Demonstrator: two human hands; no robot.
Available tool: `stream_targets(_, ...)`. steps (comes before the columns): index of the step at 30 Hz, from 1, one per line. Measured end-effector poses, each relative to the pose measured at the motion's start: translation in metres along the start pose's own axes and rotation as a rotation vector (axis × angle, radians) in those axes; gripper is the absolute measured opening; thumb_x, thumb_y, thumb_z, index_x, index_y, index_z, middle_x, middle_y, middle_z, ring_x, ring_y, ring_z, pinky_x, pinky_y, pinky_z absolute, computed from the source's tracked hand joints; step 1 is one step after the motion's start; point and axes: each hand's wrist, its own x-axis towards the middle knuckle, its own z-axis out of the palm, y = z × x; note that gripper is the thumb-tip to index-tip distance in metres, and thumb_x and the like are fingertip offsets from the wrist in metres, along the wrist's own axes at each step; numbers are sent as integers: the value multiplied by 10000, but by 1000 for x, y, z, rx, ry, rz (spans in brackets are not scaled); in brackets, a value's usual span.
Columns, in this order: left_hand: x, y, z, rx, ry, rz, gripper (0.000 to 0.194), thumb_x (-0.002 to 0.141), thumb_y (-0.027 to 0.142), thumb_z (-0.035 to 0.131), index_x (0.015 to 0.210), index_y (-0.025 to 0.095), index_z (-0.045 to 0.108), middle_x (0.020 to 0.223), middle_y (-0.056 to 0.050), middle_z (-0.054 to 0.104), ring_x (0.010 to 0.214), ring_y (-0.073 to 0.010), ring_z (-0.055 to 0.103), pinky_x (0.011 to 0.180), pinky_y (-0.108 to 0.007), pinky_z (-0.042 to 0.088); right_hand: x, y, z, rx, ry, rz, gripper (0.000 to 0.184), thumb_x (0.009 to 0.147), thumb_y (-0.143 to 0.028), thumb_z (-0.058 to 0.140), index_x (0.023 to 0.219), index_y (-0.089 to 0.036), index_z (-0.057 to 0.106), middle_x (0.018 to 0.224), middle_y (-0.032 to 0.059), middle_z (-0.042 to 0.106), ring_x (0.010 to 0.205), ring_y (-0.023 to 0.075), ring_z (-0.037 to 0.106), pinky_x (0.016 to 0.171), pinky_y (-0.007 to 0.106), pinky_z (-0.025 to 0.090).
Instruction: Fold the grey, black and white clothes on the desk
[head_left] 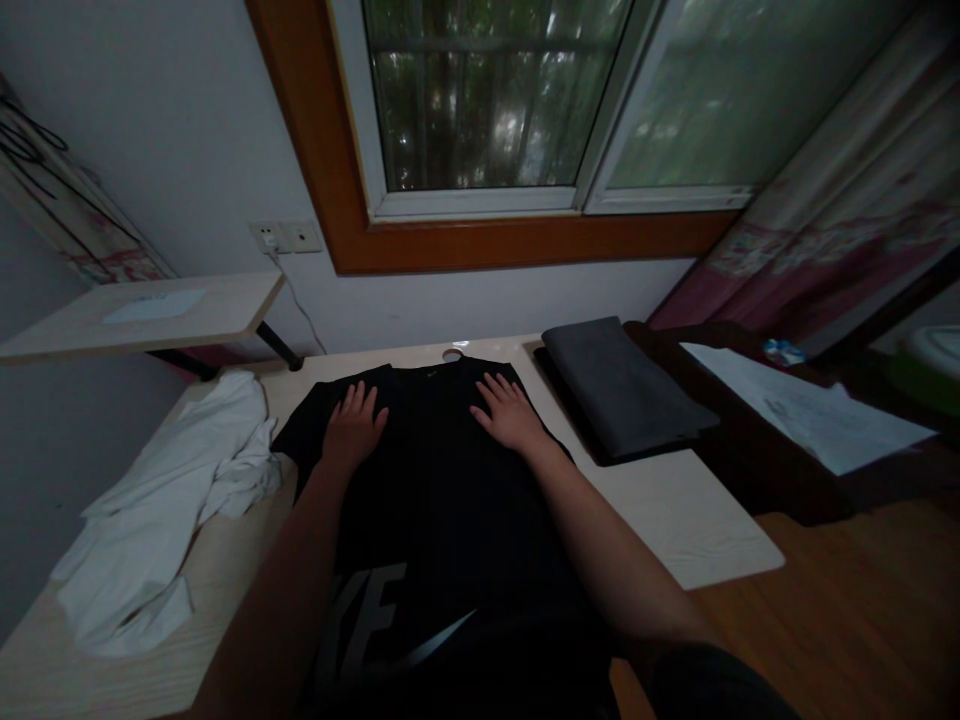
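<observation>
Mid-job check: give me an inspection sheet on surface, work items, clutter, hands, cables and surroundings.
Surface: pale tabletop, partly covered.
Work items: black T-shirt, spread out.
Clutter: rumpled white cloth on the left, dark grey flat item on the right.
Hands: left hand and right hand palm-down on the black T-shirt, gripping nothing.
Cables: white cord at the wall socket, black cables at upper left.
Surroundings: window ahead, raised shelf at left, curtain at right.

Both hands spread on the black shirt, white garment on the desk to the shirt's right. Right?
One error: the white garment lies to the left of the black shirt, per the head view. The left hand and right hand are spread on it.
</observation>
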Motion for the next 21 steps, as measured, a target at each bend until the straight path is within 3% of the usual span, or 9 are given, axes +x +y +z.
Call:
stream_targets(7, 0, -1, -1, -5, -5, 16, 596, 1053, 463, 321, 1550, 157, 442, 1654, -142, 362, 1541, -298, 318, 1220, -482, 317, 1, 2, -2, 0, 0, -6, 655, 1042, -564, 367, 1577, -189, 422, 1688, 80, 292, 1573, 286, 217, 1280, 493, 173)
stream_targets(15, 14, -1, 1, -24, -39, -84, 647, 1040, 494, 312, 1564, 129, 412, 1662, -150, 341, 1558, -286, 280, 1234, -459, 298, 1, 3, -2, -12, 11, -5, 631, 1050, -541, 367, 1572, -193, 432, 1683, 85, 304, 1567, 286, 238, 1274, 494, 194)
stream_targets(21, 34, -14, 2, -100, -126, -176, 703, 1031, 535, 269, 1592, 118, 351, 1701, -150, 226, 1579, -306, 209, 1215, -542, 323, 0, 3, -3, -16, 23, 2, 618, 1052, -520, 376, 1565, -181, 442, 1677, 94, 317, 1564, 278, 248, 1277, 477, 191)
